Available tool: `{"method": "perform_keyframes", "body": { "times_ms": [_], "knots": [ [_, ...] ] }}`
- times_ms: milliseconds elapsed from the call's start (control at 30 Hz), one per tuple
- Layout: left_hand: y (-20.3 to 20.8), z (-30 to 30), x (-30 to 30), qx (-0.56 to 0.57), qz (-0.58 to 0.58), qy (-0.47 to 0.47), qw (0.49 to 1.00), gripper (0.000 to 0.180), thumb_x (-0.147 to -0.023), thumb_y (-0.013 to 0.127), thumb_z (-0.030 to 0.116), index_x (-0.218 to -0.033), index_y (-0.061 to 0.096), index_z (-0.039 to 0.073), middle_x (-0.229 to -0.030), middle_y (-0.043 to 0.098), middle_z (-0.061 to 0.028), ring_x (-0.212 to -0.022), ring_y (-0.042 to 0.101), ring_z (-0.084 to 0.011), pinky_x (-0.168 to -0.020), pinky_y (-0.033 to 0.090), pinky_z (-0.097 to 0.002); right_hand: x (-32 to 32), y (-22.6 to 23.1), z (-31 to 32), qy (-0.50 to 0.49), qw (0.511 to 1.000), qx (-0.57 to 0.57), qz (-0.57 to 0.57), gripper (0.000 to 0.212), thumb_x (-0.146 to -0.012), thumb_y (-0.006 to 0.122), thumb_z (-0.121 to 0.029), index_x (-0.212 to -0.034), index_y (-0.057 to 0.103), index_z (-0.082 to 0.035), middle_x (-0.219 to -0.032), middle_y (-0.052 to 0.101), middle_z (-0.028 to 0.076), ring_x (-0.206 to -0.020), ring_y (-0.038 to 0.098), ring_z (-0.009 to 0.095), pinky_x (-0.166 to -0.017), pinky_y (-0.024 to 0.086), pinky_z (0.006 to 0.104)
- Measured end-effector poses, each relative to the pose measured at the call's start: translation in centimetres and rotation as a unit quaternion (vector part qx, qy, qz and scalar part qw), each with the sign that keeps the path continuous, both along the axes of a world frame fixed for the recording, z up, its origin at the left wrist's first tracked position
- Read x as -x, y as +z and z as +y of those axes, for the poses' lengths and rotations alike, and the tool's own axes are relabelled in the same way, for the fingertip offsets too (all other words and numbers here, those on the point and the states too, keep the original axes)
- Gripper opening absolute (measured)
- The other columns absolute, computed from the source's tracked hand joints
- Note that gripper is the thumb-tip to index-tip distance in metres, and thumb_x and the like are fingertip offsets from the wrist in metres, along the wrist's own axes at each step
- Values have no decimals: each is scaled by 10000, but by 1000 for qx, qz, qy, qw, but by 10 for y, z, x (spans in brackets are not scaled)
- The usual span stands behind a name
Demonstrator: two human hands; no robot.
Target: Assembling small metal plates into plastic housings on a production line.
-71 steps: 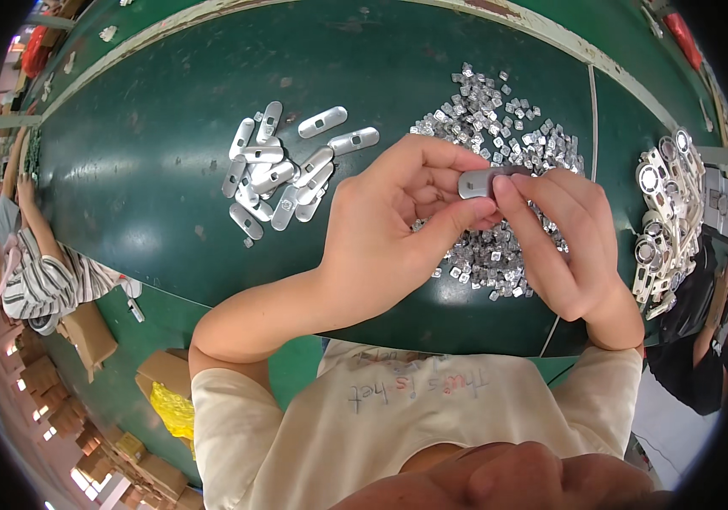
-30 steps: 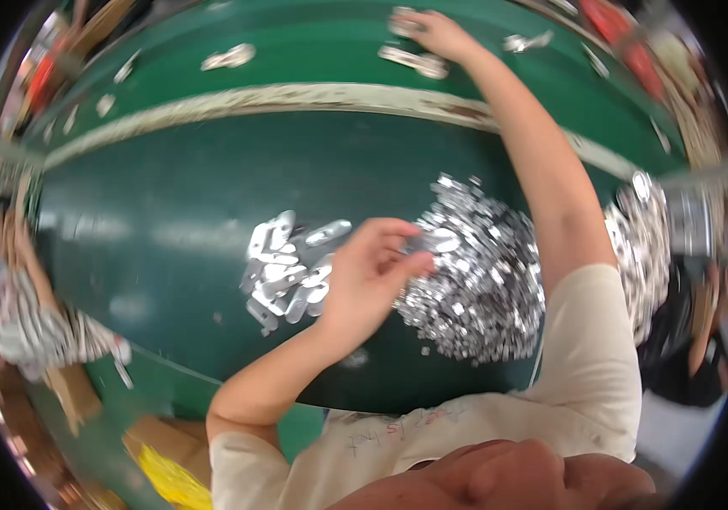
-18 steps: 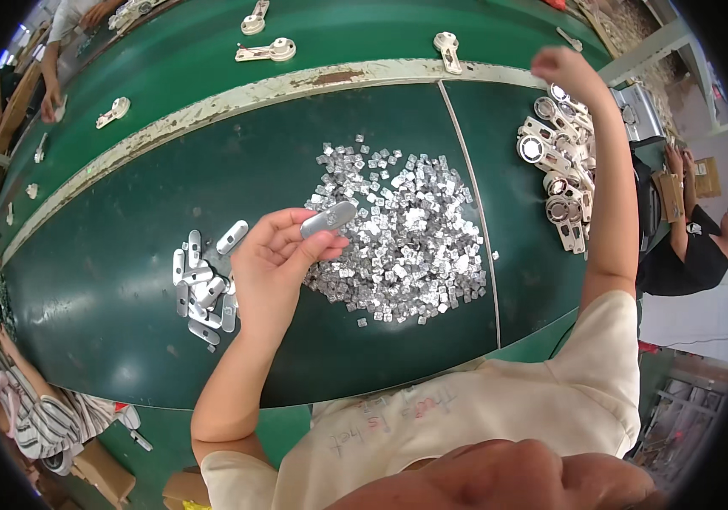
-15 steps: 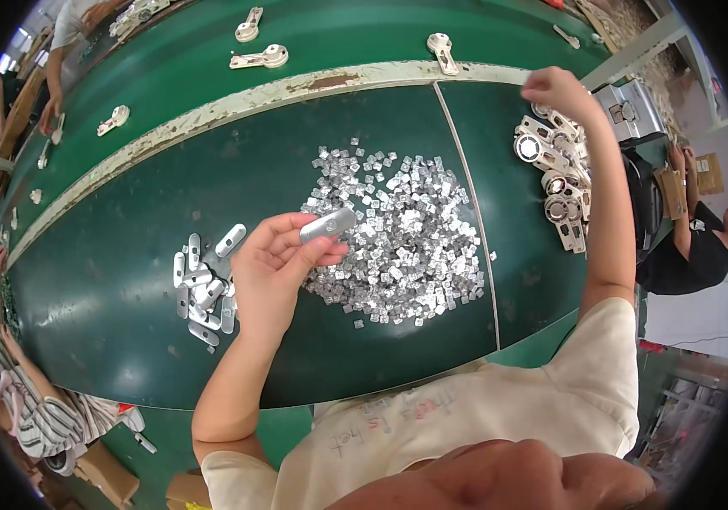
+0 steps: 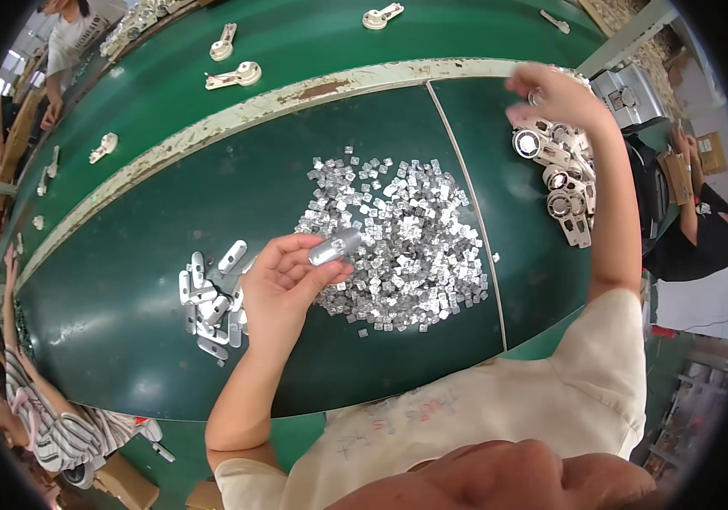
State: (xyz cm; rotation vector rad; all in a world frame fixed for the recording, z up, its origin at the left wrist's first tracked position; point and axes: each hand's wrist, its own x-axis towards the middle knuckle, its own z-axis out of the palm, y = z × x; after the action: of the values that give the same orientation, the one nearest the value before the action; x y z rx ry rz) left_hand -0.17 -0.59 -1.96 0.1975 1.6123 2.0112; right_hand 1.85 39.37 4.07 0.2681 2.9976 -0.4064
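My left hand [image 5: 283, 280] is closed around a grey, rounded oblong cover [image 5: 335, 246], gripped between thumb and fingers over the table. Right beneath and beyond it spreads a large heap of small, shiny, square metal pieces [image 5: 406, 246]. Over the far end of a pile of white arm-shaped parts with round ends [image 5: 558, 178] is my right hand [image 5: 559, 95]. Its thumb and fingers are apart and somewhat blurred, and a round end shows in the gap. To the left of my left hand lies a group of similar grey oblong covers [image 5: 211, 302].
Past the painted, chipped rail [image 5: 330, 87] runs a green belt [image 5: 304, 42] carrying several white arm-shaped parts [image 5: 235, 76]. A thin pale strip [image 5: 466, 195] divides the table. Other people sit at the left and right edges; a metal box [image 5: 629, 95] stands at far right.
My right hand has opened its fingers above the white parts. The cover in my left hand has tilted slightly. On the belt the white parts have shifted left.
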Motion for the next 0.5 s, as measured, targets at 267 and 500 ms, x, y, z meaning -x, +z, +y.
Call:
{"method": "perform_keyframes", "body": {
  "times_ms": [267,500],
  "knots": [
    [2,-1,-2,-12,7,-34,999,248,-803,564,-93,-1035,481,-67,-895,612,-168,-804,646,-232,-723,551,-285,-53,-13,-35,7,980,-13,200,321,-698,663,-75,-991,534,-50,-797,565,95,-674,565,210,-625,460,323],
    [7,-2,-4,-12,34,-25,999,257,-795,556,-100,-1041,484,-69,-897,618,-178,-772,653,-242,-680,551,-281,-44,5,-69,-23,984,45,170,281,-806,623,-180,-1063,557,-89,-669,505,58,-561,458,99,-534,389,238]
  ]
}}
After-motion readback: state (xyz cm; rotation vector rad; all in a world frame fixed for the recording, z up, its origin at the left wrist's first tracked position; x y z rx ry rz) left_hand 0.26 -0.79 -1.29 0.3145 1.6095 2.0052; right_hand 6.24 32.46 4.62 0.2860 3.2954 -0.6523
